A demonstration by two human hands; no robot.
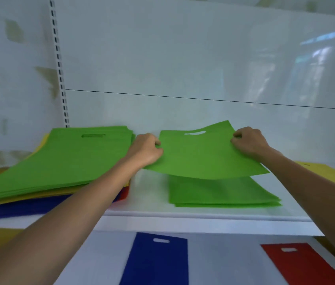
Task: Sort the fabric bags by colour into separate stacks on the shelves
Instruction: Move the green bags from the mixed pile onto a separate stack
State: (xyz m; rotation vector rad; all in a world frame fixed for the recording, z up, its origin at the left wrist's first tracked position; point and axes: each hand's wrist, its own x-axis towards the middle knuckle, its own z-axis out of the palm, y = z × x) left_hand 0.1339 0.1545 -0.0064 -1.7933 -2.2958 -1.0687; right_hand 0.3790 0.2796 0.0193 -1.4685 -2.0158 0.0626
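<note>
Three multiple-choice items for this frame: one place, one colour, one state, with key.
1. The held green bag is: A on a table; B above the green stack; C on a hook.
2. Bags on the lower shelf are: A green and yellow; B white; C blue and red.
3. The held bag is gripped by: A both hands; B one; C neither.
Key: 1 B, it hovers over that stack; 2 C, blue bag and red bag lie there; 3 A, left hand and right hand pinch its edges.
</note>
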